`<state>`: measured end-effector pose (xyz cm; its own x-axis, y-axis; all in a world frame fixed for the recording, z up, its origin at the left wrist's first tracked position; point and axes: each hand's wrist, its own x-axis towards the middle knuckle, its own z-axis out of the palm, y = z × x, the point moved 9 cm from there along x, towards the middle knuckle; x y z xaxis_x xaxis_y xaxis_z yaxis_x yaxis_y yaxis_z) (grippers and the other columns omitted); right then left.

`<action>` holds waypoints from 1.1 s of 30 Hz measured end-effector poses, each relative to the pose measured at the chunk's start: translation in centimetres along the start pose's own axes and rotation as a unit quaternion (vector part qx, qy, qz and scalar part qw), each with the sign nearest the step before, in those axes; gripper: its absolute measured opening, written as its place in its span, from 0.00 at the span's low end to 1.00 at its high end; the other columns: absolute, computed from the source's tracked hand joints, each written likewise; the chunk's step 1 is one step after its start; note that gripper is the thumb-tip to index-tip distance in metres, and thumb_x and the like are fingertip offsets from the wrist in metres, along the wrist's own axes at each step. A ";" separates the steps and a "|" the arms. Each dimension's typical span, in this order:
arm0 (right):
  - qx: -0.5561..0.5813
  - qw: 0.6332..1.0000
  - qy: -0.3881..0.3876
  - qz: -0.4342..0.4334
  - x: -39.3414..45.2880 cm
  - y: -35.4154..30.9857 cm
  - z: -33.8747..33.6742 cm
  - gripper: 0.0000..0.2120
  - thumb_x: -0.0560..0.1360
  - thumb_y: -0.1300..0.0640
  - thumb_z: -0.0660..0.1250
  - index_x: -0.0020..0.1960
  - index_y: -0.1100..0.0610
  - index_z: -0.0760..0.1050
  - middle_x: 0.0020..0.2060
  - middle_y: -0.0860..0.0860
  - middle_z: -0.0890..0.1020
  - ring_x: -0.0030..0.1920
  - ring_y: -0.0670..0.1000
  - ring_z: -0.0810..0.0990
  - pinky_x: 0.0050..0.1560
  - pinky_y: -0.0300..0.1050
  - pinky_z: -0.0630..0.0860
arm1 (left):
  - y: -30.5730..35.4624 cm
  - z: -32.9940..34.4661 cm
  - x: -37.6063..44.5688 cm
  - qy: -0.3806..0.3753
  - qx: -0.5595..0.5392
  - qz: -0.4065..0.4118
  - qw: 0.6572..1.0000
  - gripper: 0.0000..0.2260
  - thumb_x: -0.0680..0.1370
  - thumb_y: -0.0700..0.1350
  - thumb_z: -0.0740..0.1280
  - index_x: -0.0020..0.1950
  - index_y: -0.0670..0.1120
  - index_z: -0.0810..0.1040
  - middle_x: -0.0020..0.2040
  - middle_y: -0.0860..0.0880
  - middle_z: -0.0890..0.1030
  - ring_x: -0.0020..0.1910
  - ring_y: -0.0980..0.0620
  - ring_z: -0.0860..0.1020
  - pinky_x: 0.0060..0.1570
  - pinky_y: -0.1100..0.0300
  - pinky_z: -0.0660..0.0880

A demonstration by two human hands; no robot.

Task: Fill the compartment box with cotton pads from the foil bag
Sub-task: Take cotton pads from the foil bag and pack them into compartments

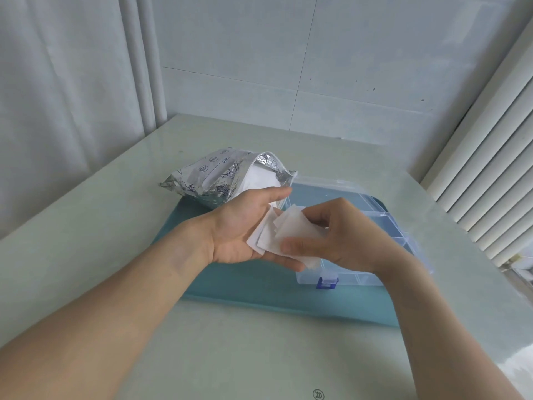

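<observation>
Cotton pads (284, 236): between fingers (291, 245) of both hands. Foil bag (219, 176): behind-left of fingers. Compartment box (383, 226): beneath and right, on tray (230, 287), on tabletop (230, 356).

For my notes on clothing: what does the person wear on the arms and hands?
Nothing shows on them. Both forearms are bare as far as the picture's lower edge, with no sleeve in view. The left hand and the right hand have no glove, ring, watch or bracelet that I can see. The fingers are bare too.
</observation>
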<state>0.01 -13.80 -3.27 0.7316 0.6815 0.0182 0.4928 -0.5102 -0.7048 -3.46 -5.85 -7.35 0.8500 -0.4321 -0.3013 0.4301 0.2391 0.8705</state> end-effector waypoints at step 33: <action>-0.037 0.960 0.263 -0.091 0.2 -1.3 -1.0 0.23 0.82 0.41 0.56 0.39 0.55 0.76 0.42 0.46 0.69 0.50 0.50 0.65 0.52 0.35 0.67 | 2.8 0.5 0.2 0.040 -0.088 0.212 0.972 0.09 0.77 0.50 0.68 0.50 0.46 0.83 0.52 0.43 0.80 0.50 0.48 0.80 0.58 0.52 0.73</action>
<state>0.00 -13.53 -1.60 0.7573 0.4142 0.5049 0.6527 -0.4577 -0.6037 -2.18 -5.67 -4.77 0.9803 -0.1943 0.0349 0.0748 0.5295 0.8450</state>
